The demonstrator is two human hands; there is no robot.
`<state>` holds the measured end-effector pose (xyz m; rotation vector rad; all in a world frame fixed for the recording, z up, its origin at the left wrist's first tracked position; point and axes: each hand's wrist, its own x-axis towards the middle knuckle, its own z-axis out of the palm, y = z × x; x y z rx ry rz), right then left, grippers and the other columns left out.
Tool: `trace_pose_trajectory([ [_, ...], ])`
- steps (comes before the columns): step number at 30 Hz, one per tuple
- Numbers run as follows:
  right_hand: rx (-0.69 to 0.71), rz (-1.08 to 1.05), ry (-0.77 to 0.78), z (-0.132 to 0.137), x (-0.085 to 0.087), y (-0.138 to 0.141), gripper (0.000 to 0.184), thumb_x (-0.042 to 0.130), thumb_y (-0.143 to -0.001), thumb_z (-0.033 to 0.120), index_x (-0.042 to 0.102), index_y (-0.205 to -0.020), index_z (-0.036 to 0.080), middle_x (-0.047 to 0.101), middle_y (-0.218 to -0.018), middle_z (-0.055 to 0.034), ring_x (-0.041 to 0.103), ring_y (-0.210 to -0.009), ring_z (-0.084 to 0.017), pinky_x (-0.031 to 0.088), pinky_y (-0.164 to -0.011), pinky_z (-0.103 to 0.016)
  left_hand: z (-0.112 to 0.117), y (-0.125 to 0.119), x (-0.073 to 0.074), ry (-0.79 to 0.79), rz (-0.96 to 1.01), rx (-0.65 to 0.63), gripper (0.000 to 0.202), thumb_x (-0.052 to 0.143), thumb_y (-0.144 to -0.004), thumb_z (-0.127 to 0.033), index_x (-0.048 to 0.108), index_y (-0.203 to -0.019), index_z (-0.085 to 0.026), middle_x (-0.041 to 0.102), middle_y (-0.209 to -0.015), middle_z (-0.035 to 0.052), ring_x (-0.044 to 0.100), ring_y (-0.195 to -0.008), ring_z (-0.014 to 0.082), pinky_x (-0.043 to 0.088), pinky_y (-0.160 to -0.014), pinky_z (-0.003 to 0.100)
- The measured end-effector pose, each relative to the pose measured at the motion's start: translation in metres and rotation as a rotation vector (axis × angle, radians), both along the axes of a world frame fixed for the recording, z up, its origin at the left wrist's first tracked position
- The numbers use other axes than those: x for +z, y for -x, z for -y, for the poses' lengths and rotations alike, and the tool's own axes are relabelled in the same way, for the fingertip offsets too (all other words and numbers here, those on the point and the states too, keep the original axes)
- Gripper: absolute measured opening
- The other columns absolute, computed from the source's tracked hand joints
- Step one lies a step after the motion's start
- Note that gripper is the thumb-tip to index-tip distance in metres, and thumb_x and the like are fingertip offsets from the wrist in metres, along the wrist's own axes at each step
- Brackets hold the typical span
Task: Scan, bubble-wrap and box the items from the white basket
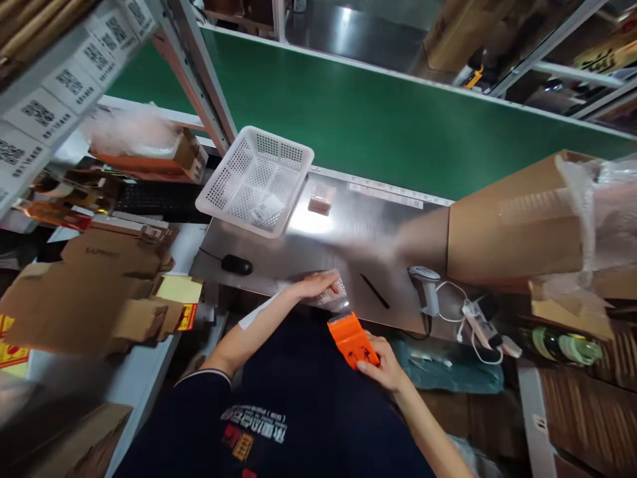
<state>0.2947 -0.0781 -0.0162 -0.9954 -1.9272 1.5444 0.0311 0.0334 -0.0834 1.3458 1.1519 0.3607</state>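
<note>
My left hand (318, 285) is closed on a small bubble-wrapped packet (337, 292) at the front edge of the metal table. In my right hand (385, 364) is an orange tape dispenser (354, 342), its front end close to the packet. A short strip of clear tape seems to run between the two, though blur keeps me from being sure. Behind them on the table lies another small wrapped packet (322, 198). What is inside the packet I hold cannot be made out.
A white plastic basket (233, 222) with a paper slip stands at the back left. Near it lies a black mouse (236, 265). On the right are a barcode scanner (425, 289), a power strip (480, 325) and a large cardboard box (517, 226). A green conveyor belt (378, 126) runs behind.
</note>
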Motion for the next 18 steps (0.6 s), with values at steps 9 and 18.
trace_pose_trajectory([
  [9, -0.18, -0.044, 0.306, -0.003, -0.052, 0.007, 0.066, 0.071, -0.078, 0.082, 0.06, -0.056, 0.021, 0.057, -0.055, -0.0035, 0.048, -0.056, -0.017, 0.04, -0.058, -0.033, -0.012, 0.017, 0.011, 0.29, 0.218, 0.005, 0.041, 0.088, -0.077, -0.057, 0.078, -0.08, -0.018, 0.077, -0.088, 0.0044, 0.067, -0.09, 0.0199, 0.05, -0.094, 0.034],
  [18, -0.334, -0.097, 0.502, 0.015, -0.086, 0.015, 0.059, 0.08, -0.068, 0.074, 0.064, -0.06, 0.018, 0.056, -0.055, -0.0021, 0.043, -0.051, -0.013, 0.035, -0.051, -0.028, -0.015, 0.0, 0.019, 0.098, -0.18, -0.057, 0.01, 0.079, -0.08, -0.022, 0.073, -0.075, -0.017, 0.072, -0.075, 0.0001, 0.066, -0.079, 0.0187, 0.048, -0.076, 0.029],
])
